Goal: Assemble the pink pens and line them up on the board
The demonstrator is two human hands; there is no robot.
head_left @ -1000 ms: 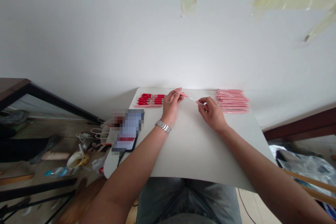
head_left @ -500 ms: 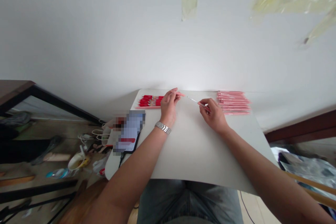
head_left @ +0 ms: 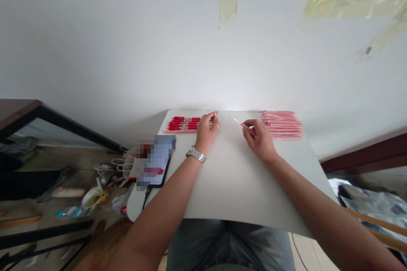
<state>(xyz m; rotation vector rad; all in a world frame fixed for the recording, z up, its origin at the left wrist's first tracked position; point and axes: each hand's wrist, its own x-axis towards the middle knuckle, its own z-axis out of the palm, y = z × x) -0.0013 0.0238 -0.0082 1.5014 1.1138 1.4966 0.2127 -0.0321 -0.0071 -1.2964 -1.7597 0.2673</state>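
Note:
My left hand (head_left: 207,129) is closed beside a row of red pens (head_left: 184,123) at the far left of the white board (head_left: 235,178); a thin pale piece shows between its fingers. My right hand (head_left: 259,137) pinches a thin refill (head_left: 237,121) whose tip points up and left. A stack of pink pen barrels (head_left: 282,124) lies just right of that hand. A metal watch (head_left: 196,154) is on my left wrist.
A phone (head_left: 155,161) with a cable lies at the board's left edge. Cluttered floor with a cup (head_left: 92,197) and cables is at the left. A white wall stands right behind the board. Bags lie at the right.
The two hands have pulled apart. My left hand has moved left to the red pens, and the pink piece it held at its fingertips no longer shows. The refill stays in my right hand.

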